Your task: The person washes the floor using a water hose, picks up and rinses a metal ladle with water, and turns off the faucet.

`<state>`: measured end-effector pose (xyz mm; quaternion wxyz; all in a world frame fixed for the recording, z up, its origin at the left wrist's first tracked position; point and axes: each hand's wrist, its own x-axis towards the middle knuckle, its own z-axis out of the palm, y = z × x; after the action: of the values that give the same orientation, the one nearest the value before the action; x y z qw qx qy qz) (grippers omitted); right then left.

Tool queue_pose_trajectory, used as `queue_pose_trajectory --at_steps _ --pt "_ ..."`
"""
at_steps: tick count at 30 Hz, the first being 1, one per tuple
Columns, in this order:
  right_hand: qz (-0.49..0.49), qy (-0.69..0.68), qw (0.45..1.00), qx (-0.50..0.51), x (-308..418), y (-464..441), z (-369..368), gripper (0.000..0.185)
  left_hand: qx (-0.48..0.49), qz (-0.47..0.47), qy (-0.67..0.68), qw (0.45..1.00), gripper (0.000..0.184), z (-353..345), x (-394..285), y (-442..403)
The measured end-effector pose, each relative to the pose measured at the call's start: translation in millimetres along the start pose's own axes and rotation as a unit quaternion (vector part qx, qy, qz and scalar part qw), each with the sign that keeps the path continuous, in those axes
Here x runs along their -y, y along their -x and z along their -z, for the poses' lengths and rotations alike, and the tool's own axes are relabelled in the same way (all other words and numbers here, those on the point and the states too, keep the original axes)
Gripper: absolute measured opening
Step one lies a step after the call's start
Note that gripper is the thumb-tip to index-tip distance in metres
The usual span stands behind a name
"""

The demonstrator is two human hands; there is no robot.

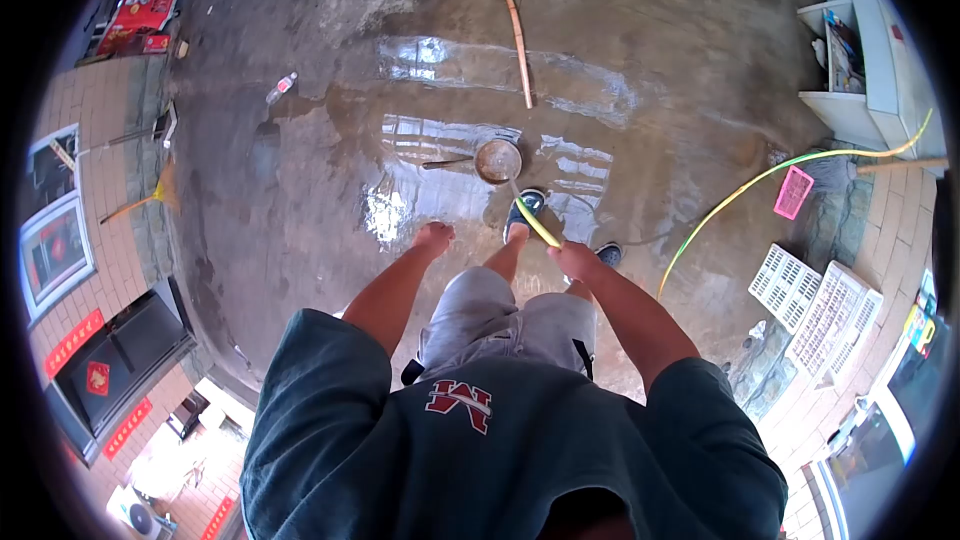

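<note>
A yellow-green hose [538, 222] is gripped by my right hand [573, 260], its front end pointing forward and down. From that end a stream of water runs toward a round pan [495, 162] on the wet floor, just ahead of my shoes. The pan's dark handle [447, 164] points left. My left hand [433, 238] hangs in the air left of the hose, fingers curled in, and nothing shows in it. It touches neither the hose nor the pan.
A wooden stick [518, 48] lies beyond the pan, and a plastic bottle [282, 88] lies at the left. More hose [742, 188] curves across the right side, near a pink basket [793, 192] and white crates [786, 286]. The concrete floor [300, 175] is wet.
</note>
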<state>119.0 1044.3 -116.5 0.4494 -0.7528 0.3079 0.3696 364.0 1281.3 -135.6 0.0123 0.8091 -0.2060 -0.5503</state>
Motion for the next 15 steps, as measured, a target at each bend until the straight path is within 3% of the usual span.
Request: queue_pose_trajectory --at_steps 4,6,9,15 --pt "-0.013 0.013 1.000 0.000 3 -1 -5 0.049 0.004 -0.008 0.011 1.000 0.018 3 -13 4" --pt "-0.010 0.000 1.000 0.001 8 2 -3 0.049 -0.024 -0.094 -0.092 0.991 0.017 10 -16 3" --pt "-0.005 0.000 1.000 0.000 20 12 5 0.048 -0.033 -0.030 0.024 0.999 0.018 23 -28 10" --pt "0.011 0.014 1.000 -0.004 17 2 -11 0.047 -0.050 -0.030 0.022 0.998 0.015 18 2 -9"
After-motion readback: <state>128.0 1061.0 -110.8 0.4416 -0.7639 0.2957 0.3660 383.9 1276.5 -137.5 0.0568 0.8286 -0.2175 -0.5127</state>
